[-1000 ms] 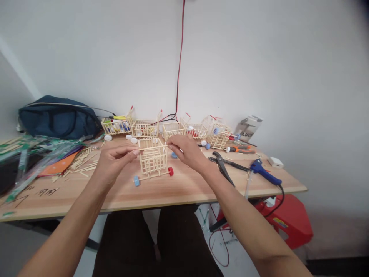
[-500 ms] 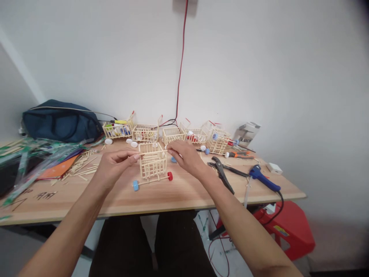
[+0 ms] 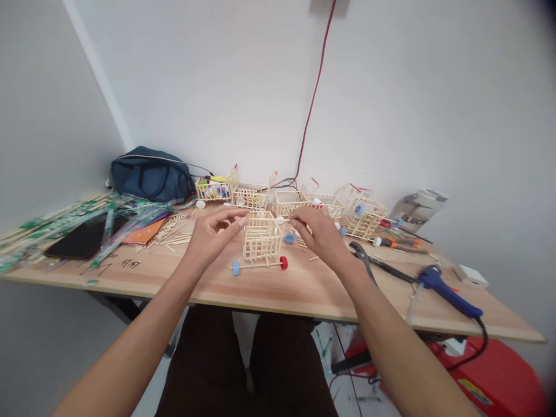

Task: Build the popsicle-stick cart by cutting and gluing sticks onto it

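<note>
A small cart built of thin wooden sticks (image 3: 262,240) stands on the wooden table (image 3: 304,289), with a blue wheel (image 3: 235,267) and a red wheel (image 3: 284,262) on its front axle. My left hand (image 3: 212,234) is pinched at the cart's top left corner. My right hand (image 3: 319,234) is pinched at the top right rim, its fingertips on a thin stick there. Both forearms reach in from below.
More stick carts (image 3: 286,201) line the wall behind. A blue bag (image 3: 150,179), loose sticks (image 3: 174,231) and a black slab (image 3: 82,240) lie left. Pliers (image 3: 365,258), a blue glue gun (image 3: 447,289) and a grey box (image 3: 417,208) lie right. A red stool (image 3: 490,376) stands below.
My head has turned left, so everything sits further right in the picture. Both hands have stayed pinched at the cart's top rim, and the cart has not left the table.
</note>
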A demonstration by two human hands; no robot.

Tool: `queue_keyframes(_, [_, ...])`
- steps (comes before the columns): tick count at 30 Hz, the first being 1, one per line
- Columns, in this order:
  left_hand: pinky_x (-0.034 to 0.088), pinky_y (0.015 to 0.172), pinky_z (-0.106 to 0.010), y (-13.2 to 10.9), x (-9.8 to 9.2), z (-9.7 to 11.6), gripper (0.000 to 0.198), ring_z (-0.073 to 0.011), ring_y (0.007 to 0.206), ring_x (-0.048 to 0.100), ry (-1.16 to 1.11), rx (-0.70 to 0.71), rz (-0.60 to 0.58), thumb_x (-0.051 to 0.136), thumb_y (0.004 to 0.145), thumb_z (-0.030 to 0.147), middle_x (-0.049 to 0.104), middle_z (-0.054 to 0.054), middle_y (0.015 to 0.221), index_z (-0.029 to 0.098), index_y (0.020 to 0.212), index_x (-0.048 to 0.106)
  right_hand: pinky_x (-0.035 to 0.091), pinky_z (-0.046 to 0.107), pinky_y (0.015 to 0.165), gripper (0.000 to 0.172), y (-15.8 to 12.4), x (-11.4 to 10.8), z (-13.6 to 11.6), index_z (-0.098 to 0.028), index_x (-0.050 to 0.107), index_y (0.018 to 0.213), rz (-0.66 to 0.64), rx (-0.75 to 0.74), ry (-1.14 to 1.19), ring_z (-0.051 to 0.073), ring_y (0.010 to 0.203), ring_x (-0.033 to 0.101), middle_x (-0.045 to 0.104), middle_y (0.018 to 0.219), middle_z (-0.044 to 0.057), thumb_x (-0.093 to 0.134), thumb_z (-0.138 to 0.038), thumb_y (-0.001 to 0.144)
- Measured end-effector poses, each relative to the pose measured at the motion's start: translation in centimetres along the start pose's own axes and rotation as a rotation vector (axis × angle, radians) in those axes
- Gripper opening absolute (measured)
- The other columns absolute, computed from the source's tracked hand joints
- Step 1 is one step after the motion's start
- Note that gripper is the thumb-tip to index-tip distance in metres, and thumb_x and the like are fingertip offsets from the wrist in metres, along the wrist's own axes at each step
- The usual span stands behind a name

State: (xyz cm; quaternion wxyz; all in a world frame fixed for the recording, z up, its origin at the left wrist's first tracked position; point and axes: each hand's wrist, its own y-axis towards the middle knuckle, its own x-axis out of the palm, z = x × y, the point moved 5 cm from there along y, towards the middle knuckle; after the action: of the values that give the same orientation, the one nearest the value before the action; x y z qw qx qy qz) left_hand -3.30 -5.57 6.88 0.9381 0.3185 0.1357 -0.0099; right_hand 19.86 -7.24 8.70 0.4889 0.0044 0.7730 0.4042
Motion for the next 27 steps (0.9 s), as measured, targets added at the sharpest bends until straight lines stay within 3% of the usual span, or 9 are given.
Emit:
queue_keyframes(2, [0.051,0.077,-0.031,0.0,-0.2,1.4,0.024,-0.0208,0.101,0.066,0.103,0.115,0.062,0.065,0.087,0.034,0.074,-0.008,0.111,0.021,0.103,0.076,0.035,0.034,0.078,0.017,0.0,-0.7,-0.3,-0.020,0.061,0.092,0.015,0.007,0.010,0.021,0.085,0.060,0.069,0.090,0.006,0.046,-0.023,0.099])
queue_keyframes(5, [0.048,0.092,-0.037,-0.6,0.4,4.2,0.021,-0.0213,0.108,0.063,0.291,0.317,0.137,0.063,0.089,0.027,0.073,-0.007,0.110,0.021,0.107,0.074,0.037,0.032,0.075,0.019,0.0,-1.5,-1.3,-0.021,0.060,0.087,-0.019,0.001,0.052,0.020,0.080,0.058,0.067,0.085,0.004,0.046,-0.024,0.099])
queue_keyframes(7, [0.044,0.099,-0.042,-1.2,1.6,6.1,0.020,-0.0232,0.108,0.062,0.424,0.447,0.115,0.063,0.090,0.026,0.074,-0.007,0.107,0.020,0.107,0.073,0.036,0.031,0.075,0.020,0.0,-2.0,-2.4,-0.021,0.061,0.087,-0.047,-0.014,0.044,0.020,0.080,0.059,0.067,0.084,0.004,0.046,-0.024,0.099])
queue_keyframes(10, [0.039,0.096,-0.048,-2.2,3.8,8.0,0.015,-0.0280,0.110,0.058,0.637,0.545,0.035,0.061,0.093,0.026,0.075,-0.007,0.101,0.020,0.102,0.071,0.032,0.033,0.079,0.018,0.0,-2.5,-4.1,-0.021,0.063,0.089,-0.087,-0.044,-0.034,0.020,0.080,0.059,0.069,0.085,0.003,0.048,-0.022,0.099])
queue_keyframes(15, [0.039,0.082,-0.044,-2.8,5.6,8.6,0.019,-0.0265,0.091,0.058,0.797,0.526,-0.045,0.052,0.097,0.022,0.071,-0.007,0.080,0.017,0.087,0.067,0.029,0.033,0.077,0.018,-0.5,-2.5,-5.3,-0.020,0.062,0.089,-0.129,-0.032,-0.105,0.020,0.079,0.058,0.069,0.085,0.003,0.048,-0.021,0.099])
queue_keyframes(20, [0.042,0.075,-0.037,-2.7,6.1,7.7,0.017,-0.0221,0.084,0.057,0.709,0.474,-0.161,0.052,0.098,0.022,0.068,-0.007,0.085,0.016,0.091,0.066,0.030,0.033,0.075,0.019,-1.2,-2.4,-5.4,-0.020,0.060,0.084,-0.134,0.011,-0.121,0.021,0.077,0.057,0.067,0.081,0.004,0.048,-0.021,0.099])
queue_keyframes(24, [0.043,0.071,-0.035,-3.1,6.4,7.3,0.020,-0.0216,0.081,0.058,0.669,0.446,-0.200,0.051,0.097,0.021,0.066,-0.007,0.080,0.016,0.083,0.064,0.032,0.033,0.073,0.022,-1.7,-2.3,-5.3,-0.020,0.059,0.080,-0.171,0.036,-0.126,0.019,0.072,0.055,0.066,0.077,0.002,0.048,-0.022,0.099])
queue_keyframes(27, [0.044,0.070,-0.033,-3.5,6.6,7.0,0.018,-0.0199,0.078,0.058,0.574,0.411,-0.205,0.053,0.094,0.018,0.065,-0.006,0.078,0.017,0.079,0.064,0.037,0.034,0.075,0.013,-2.5,-2.7,-4.8,-0.021,0.064,0.087,-0.174,0.053,-0.072,0.019,0.074,0.059,0.070,0.082,0.002,0.056,-0.025,0.097])
